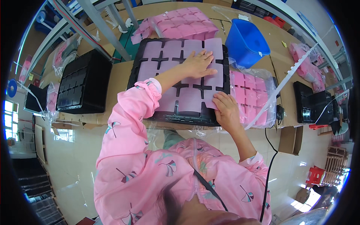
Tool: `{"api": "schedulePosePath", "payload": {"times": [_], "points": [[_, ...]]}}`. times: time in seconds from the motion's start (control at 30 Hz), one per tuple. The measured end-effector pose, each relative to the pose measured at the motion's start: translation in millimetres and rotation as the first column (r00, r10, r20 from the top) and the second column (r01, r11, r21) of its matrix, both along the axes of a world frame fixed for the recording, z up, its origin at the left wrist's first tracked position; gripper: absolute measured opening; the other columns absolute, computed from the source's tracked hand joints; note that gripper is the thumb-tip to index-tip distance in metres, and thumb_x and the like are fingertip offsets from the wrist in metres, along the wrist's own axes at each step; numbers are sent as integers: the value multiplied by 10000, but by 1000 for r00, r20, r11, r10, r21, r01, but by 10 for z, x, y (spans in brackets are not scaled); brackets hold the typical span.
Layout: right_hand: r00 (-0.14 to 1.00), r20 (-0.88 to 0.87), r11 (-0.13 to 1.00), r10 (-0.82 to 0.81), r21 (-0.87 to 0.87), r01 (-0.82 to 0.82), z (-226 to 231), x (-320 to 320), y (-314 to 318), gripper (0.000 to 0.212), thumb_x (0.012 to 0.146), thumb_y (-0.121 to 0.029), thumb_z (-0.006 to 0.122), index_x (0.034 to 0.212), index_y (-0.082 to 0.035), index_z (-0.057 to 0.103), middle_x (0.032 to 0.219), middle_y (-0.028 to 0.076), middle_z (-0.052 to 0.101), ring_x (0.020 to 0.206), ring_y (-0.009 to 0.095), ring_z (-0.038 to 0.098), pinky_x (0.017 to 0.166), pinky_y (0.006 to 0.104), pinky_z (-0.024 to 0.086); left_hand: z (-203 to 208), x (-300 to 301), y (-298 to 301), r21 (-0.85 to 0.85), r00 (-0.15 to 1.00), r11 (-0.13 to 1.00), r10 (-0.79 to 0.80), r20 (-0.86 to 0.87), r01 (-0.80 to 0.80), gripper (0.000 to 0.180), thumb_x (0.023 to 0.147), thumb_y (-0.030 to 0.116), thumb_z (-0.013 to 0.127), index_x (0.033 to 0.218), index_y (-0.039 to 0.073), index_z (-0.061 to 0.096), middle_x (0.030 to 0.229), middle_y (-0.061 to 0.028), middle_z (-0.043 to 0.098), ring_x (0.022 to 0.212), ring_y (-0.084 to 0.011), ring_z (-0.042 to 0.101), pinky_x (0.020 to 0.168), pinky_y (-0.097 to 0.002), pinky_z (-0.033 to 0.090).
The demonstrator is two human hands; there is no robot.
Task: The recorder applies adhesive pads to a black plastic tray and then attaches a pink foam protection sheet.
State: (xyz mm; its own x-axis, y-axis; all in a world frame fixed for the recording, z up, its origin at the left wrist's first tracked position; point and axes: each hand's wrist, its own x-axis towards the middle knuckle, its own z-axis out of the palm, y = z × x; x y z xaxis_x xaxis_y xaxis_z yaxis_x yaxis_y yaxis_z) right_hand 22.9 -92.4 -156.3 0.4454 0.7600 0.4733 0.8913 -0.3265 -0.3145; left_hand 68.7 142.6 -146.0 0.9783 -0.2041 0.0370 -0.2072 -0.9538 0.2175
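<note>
In front of me lies a black plastic tray (176, 118). Over it is a pale pink sheet (165, 98) with cross-shaped cut-outs, through which the black tray shows. My left hand (197, 65) rests flat on the sheet's upper right part, fingers stretched out. At the sheet's lower right corner, my right hand (226, 109) has its fingers bent together on the edge; its thumb is largely hidden. To the right of the tray, a bagged stack of pink cut-out sheets (252, 95) lies close to my right hand.
Behind the tray sits another pink bagged stack (183, 23). A blue bin (245, 43) stands at the back right. Piled black trays (84, 82) stand on the left, beside a metal frame post (112, 32). A white strip (281, 86) and a black cable (270, 157) are on the right.
</note>
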Motion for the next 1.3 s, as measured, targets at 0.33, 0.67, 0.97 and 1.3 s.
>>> {"api": "schedulePosePath", "payload": {"times": [0.33, 0.67, 0.97, 1.3], "points": [[1000, -5, 1000, -28, -5, 28, -65, -33, -44, 321, 628, -1, 609, 948, -10, 590, 1059, 118, 579, 1081, 289, 508, 911, 456, 374, -183, 116, -61, 10, 999, 1000, -2, -33, 2, 762, 874, 593, 307, 1347, -4, 273, 1431, -155, 233, 1342, -313, 165, 1048, -548, 168], [971, -240, 1000, 15, 19, -10, 222, -3, 21, 295, 754, -121, 624, 1001, 32, 573, 1111, 191, 550, 1102, 337, 485, 937, 453, 360, -224, 202, -46, 37, 999, 999, 11, -35, -9, 714, 883, 558, 332, 1321, -6, 323, 1408, -153, 284, 1325, -318, 207, 1038, -550, 189], [994, -72, 996, -86, -20, 84, -264, 1346, 1001, 405, 898, -281, 436, 1135, 38, 508, 1215, 222, 485, 1154, 366, 431, 976, 416, 334, -88, -241, 396, -103, 990, 995, 16, 138, -2, 612, 893, 409, 440, 1292, -43, 339, 1359, -233, 327, 1279, -375, 283, 1056, -431, 228], [979, 124, 924, -160, -330, 192, -340, 1486, 1295, 550, 901, -421, 390, 1215, 28, 448, 1334, 219, 368, 1251, 347, 326, 1017, 440, 281, -177, -841, 1267, -15, 953, 960, 278, 117, -278, 657, 910, 466, 381, 1308, -53, 316, 1395, -231, 268, 1301, -346, 259, 1071, -375, 220]]}}
